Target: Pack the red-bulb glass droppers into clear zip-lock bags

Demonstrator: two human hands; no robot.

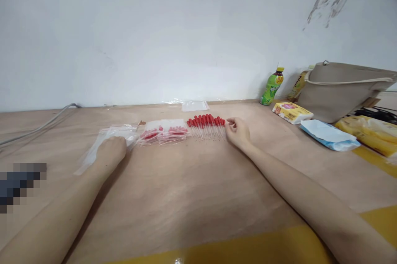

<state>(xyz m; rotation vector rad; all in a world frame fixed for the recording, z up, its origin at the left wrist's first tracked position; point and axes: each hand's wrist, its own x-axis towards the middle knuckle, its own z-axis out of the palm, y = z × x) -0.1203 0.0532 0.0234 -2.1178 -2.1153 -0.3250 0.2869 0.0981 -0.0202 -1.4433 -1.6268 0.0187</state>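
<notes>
My left hand (112,150) is curled over a pile of clear plastic bags (101,142) at left. Its fingertips are hidden, so what they grip cannot be made out. My right hand (238,131) is beside the right end of a row of droppers (206,125) with red bulbs and thin clear tubes. Its fingers are loosely bent, thumb apart from the index finger, near the last bulb; nothing shows between them. Between the pile and the row lie filled clear bags (173,132) with red pieces inside, bulbs at the same end.
A flat clear bag (195,106) lies by the wall. At right are a green drink bottle (272,87), a yellow tissue pack (292,112), a blue-white packet (329,135) and a grey bag (338,90). A grey cable (46,124) crosses the left side of the brown-covered table (173,189).
</notes>
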